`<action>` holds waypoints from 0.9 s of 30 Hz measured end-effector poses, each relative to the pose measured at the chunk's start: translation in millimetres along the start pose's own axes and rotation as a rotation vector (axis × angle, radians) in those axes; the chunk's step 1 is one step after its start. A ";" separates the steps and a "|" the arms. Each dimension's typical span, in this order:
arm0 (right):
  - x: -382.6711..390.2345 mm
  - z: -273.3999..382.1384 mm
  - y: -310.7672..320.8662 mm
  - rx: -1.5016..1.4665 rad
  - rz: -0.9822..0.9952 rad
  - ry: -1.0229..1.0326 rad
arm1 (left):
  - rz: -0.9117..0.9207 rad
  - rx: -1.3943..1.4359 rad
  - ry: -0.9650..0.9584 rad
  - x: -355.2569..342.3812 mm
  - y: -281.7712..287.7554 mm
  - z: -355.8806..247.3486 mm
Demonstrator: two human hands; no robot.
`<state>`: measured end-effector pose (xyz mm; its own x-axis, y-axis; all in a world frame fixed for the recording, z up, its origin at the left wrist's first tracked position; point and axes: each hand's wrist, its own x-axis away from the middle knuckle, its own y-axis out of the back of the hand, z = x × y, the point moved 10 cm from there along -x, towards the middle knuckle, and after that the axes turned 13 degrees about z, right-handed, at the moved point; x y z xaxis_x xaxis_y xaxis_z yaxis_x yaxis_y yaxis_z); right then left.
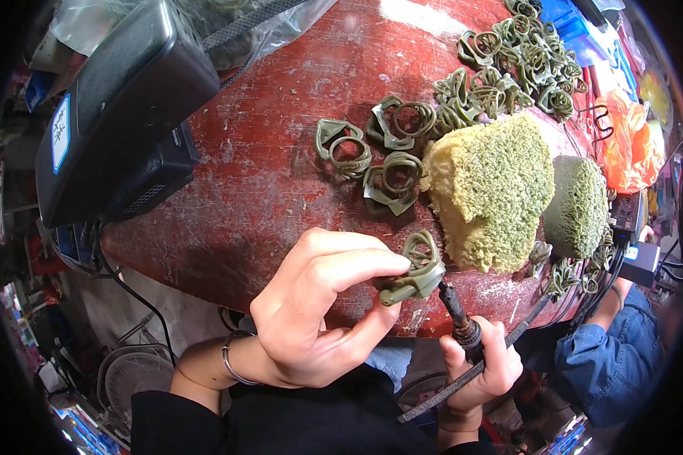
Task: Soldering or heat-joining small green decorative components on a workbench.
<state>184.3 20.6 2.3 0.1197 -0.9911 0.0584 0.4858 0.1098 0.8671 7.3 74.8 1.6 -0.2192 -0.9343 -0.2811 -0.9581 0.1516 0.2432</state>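
My left hand pinches a green wax-like piece made of looped rings, above the red table's near edge. My right hand is closed round the dark handle of a pen-like hot tool, its blackened tip at the piece's lower right side; whether it touches I cannot tell. A long dark file-like bar runs diagonally through the right hand. Similar ring pieces lie beyond my hands, beside a rough yellow-green sponge block.
A black machine stands left with cables. A green foam cylinder, more ring pieces, a blue container, an orange bag and small black boxes sit right. A co-worker's denim sleeve is lower right.
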 end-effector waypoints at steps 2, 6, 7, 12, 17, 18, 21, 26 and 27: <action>-0.1 -0.3 -0.1 -0.005 0.000 0.007 | -0.001 0.005 0.001 0.1 -0.3 0.3; 1.7 -4.6 -0.2 -0.062 0.029 -0.013 | 0.088 -0.024 0.001 -0.6 -6.8 0.2; 3.1 -6.5 -0.5 -0.062 0.028 -0.014 | 0.089 -0.024 0.001 -0.7 -7.5 -0.2; 25.7 -44.7 9.8 -0.204 -0.198 -0.222 | 0.072 0.005 -0.004 0.2 -7.4 1.6; 19.8 -40.1 23.8 -0.056 -0.237 -0.214 | 0.091 0.051 0.032 -0.4 -9.4 4.4; 21.0 -40.7 24.1 -0.053 -0.211 -0.237 | 0.079 0.064 0.039 0.1 -8.8 5.4; 32.7 -52.3 26.8 -0.214 -0.299 -0.314 | 0.088 0.068 0.035 0.1 -9.2 6.0; 12.2 -33.7 22.6 0.034 -0.211 -0.226 | 0.088 0.069 0.043 0.2 -9.6 6.5; 15.2 -33.7 22.3 0.034 -0.211 -0.226 | 0.095 0.061 0.036 -0.2 -9.8 5.7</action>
<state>226.2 10.5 5.9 -0.1787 -0.9837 -0.0197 0.4498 -0.0995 0.8876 15.7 75.3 -6.0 -0.3036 -0.9256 -0.2262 -0.9431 0.2582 0.2095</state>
